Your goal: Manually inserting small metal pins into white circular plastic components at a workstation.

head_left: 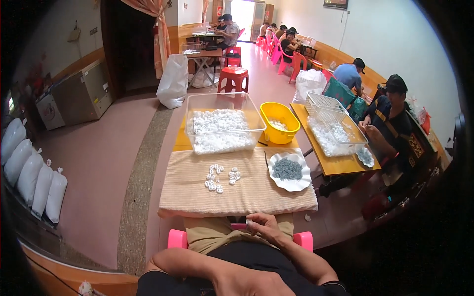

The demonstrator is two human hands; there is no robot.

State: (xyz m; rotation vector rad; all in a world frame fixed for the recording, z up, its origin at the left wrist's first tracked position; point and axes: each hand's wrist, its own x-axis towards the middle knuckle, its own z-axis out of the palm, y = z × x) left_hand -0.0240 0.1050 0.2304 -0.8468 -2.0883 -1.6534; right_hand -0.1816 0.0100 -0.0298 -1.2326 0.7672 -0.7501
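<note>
- Head view: the right hand (264, 226) rests at the near edge of the table, just over the lap, fingers curled narrow around a small white piece pinched at the fingertips (250, 223).
- The left hand (242, 282) lies low against the body at the bottom of the picture, forearm folded across; whether it is wide or closed I cannot tell.
- A cluster of small white pieces (221, 177) lies on the beige cloth (197, 197), further out than the right hand and a little to its left, well apart from it.
- A white scalloped plate (276, 181) of small grey parts (287, 169) sits on the cloth's right side, beyond the right hand.
- Beyond the cloth, a clear bin (222, 126) holds a large heap of white pieces, and a yellow tub (286, 133) to its right holds only a few.
- As a judgement, the work looks early: the loose cluster is small, the bin's heap is large, and the yellow tub is nearly bare.
- On the right, another person (390, 118) sits at a neighbouring table (340, 165) with clear bins of similar pieces.
</note>
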